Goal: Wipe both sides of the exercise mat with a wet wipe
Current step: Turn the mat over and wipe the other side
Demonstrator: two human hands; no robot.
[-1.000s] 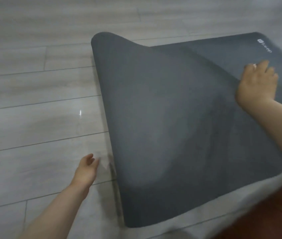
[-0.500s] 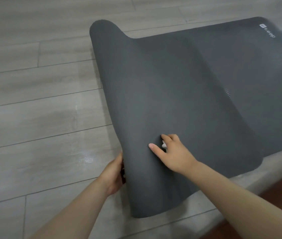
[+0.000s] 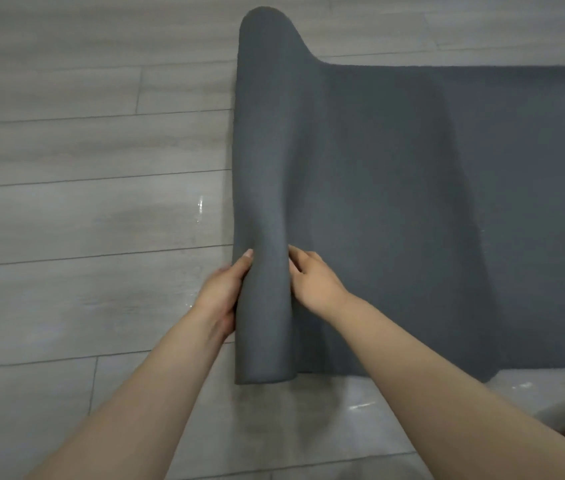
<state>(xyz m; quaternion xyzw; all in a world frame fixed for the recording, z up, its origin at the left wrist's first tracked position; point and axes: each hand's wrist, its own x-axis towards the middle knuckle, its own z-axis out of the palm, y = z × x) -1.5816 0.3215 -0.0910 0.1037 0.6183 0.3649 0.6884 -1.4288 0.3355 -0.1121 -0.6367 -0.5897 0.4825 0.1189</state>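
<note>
Grey plank floor (image 3: 84, 209) carries the exercise mat (image 3: 412, 202), its left end now curled into a roll. Left hand (image 3: 225, 292) grips that roll where it only neared before; right hand (image 3: 312, 278) presses alongside, wipe unseen. Flipping seems underway.

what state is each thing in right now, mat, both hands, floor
exercise mat: left end curled up into a loose roll, the rest lying flat on the floor
left hand: grip around the outer side of the roll, thumb on top
right hand: fingers pressed on the roll's inner side; wet wipe not visible
floor: grey planks, shiny wet-looking patches beside the mat
</note>
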